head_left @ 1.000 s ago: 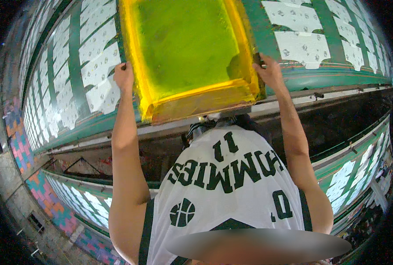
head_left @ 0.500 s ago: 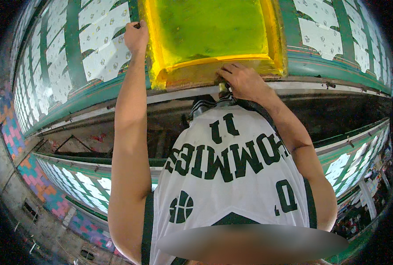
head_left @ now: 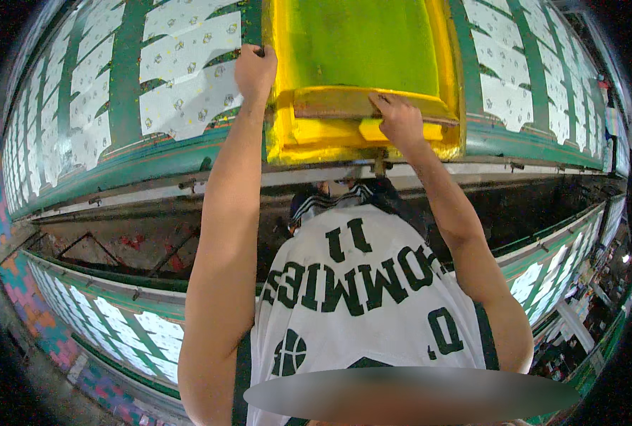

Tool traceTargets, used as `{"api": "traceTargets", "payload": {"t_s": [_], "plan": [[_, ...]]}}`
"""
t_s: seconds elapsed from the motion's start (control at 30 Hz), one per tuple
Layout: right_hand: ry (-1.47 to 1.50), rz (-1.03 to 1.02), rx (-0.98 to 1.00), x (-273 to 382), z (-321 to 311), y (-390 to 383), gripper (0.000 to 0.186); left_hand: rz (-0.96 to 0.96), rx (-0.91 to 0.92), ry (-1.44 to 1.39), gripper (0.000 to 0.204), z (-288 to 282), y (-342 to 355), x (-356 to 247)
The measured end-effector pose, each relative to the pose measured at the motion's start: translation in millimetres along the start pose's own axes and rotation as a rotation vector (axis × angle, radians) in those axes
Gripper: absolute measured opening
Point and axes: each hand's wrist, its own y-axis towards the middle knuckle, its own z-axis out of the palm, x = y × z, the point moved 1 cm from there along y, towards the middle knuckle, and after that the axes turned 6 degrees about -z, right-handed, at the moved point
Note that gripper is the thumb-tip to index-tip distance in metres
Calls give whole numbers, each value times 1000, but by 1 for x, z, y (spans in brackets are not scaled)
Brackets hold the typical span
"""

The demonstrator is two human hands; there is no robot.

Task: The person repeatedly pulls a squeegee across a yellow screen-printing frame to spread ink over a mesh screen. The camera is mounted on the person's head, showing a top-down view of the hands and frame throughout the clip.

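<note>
A yellow-coated screen frame (head_left: 449, 57) with a green middle lies on a long green table (head_left: 124, 78). My left hand (head_left: 255, 69) is closed at the frame's left side, around a small dark part I cannot make out clearly. Along the near end of the screen runs a long, flat, ink-smeared squeegee-like bar (head_left: 330, 105). My right hand (head_left: 397, 117) grips that bar right of its middle, index finger lying along it. Rows of white printed fabric pieces (head_left: 188, 64) lie on the table left and right of the frame.
A metal rail (head_left: 167, 188) follows the table's near edge. Behind my body is a second long table (head_left: 96, 312) with more white pieces, across a dark gap. Colourful floor tiles (head_left: 39, 305) show at far left; cluttered items (head_left: 578, 334) stand at lower right.
The screen frame appears farther right in view, with my left hand beside it. My right hand has moved from the frame's right side to the near end, onto the bar.
</note>
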Motion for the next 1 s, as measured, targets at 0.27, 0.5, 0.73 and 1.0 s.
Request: {"api": "traceTargets", "payload": {"t_s": [0.27, 0.5, 0.73, 1.0], "plan": [[-153, 18, 55, -105, 8, 215, 44, -77, 63, 6, 32, 4, 1, -2], [-159, -13, 5, -194, 15, 370, 31, -62, 43, 5, 31, 12, 7, 3], [-78, -228, 165, -265, 4, 460, 41, -88, 12, 82, 31, 9, 4, -11], [-310, -324, 254, -291, 13, 507, 34, -109, -15, 38, 31, 9, 3, -13]]}}
